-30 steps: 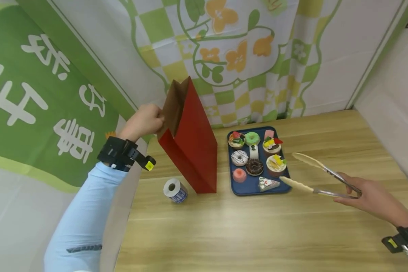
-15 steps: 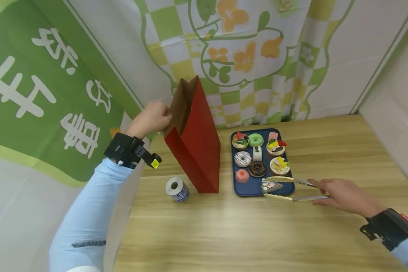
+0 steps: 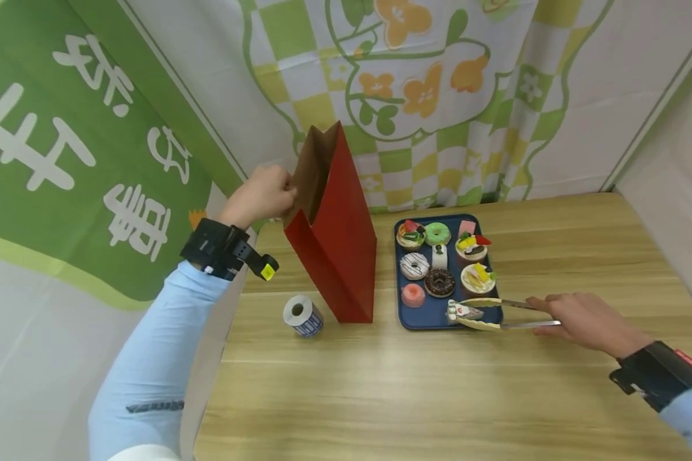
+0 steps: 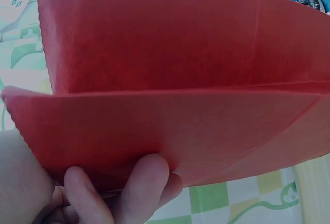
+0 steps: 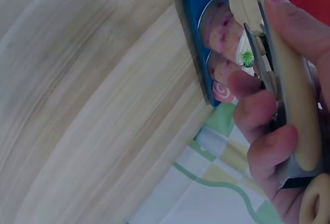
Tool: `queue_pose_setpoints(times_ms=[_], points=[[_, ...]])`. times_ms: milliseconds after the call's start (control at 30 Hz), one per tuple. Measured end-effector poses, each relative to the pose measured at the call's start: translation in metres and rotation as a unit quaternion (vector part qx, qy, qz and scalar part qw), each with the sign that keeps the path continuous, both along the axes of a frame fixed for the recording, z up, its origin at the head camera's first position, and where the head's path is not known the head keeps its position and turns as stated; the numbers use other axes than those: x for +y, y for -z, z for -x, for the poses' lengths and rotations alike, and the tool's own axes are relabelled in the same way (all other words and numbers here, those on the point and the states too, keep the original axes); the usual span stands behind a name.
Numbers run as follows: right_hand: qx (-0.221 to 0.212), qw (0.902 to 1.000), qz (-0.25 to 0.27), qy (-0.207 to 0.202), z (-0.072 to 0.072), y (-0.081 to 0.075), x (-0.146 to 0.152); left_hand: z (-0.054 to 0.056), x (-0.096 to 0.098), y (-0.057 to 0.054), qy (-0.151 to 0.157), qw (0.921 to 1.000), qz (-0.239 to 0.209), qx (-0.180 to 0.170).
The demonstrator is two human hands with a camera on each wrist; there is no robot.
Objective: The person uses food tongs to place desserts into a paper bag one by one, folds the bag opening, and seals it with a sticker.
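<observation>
My left hand grips the left rim of a tall red paper bag, whose mouth stands open at the top. In the left wrist view, the fingertips press on the bag's red outer side. My right hand holds metal tongs with cream-coloured tips. Those tips lie on either side of a triangular toy cake slice at the near right corner of a dark blue tray. In the right wrist view, thumb and fingers wrap around the tongs, while the cake slice is hidden.
On the tray are a chocolate donut, a white striped donut, a green donut, a pink piece and several cupcakes. A label roll stands left of the bag. A patterned curtain hangs behind the table.
My right hand has moved left with the tongs, from the tray's right side to around the cake slice, and their arms have drawn closer together. My left hand keeps its hold on the bag.
</observation>
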State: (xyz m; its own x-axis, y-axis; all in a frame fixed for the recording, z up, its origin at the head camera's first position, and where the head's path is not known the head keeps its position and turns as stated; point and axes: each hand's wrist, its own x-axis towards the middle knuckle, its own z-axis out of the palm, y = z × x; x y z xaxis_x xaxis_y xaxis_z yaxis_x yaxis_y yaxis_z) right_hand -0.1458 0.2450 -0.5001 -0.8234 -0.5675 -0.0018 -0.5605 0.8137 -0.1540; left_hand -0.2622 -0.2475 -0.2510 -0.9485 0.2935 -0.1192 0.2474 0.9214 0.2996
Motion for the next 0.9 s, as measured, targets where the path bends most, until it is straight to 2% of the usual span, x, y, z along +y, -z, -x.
queue_pose_setpoints(times_ms=[133,233,333,400,467,533,600,667,733,800,900], points=[[-0.024,0.9994,0.026,0.002,-0.001,-0.007,-0.004,-0.004,-0.003,-0.006,-0.006,0.9999,0.009,0.011],[-0.028,0.9955,0.090,0.004,-0.009,-0.017,-0.001,-0.004,0.001,-0.005,0.003,0.9998,0.012,0.018],[0.002,0.9848,0.173,-0.013,-0.013,-0.036,-0.002,-0.004,0.004,-0.006,0.012,0.9997,0.011,0.020],[0.036,0.9731,0.225,-0.036,-0.006,-0.057,-0.008,-0.006,0.003,-0.007,0.012,0.9996,0.013,0.022],[0.069,0.9649,0.247,-0.057,0.007,-0.087,-0.015,-0.008,0.004,-0.009,0.008,0.9995,0.014,0.026],[0.098,0.9584,0.258,-0.074,0.025,-0.124,-0.028,-0.010,0.004,-0.012,0.002,0.9994,0.017,0.031],[0.104,0.9603,0.247,-0.077,0.043,-0.165,-0.043,-0.012,0.004,-0.014,-0.005,0.9992,0.019,0.036],[0.104,0.9667,0.219,-0.083,0.061,-0.205,-0.061,-0.013,0.004,-0.014,-0.009,0.9990,0.022,0.038],[0.101,0.9759,0.170,-0.091,0.077,-0.244,-0.081,-0.014,0.005,-0.012,-0.007,0.9990,0.027,0.035],[0.107,0.9849,0.092,-0.101,0.093,-0.281,-0.102,-0.013,0.008,-0.010,-0.004,0.9990,0.025,0.037],[0.102,0.9862,-0.030,-0.127,0.112,-0.330,-0.138,-0.013,0.013,-0.007,-0.002,0.9997,0.005,0.026]])
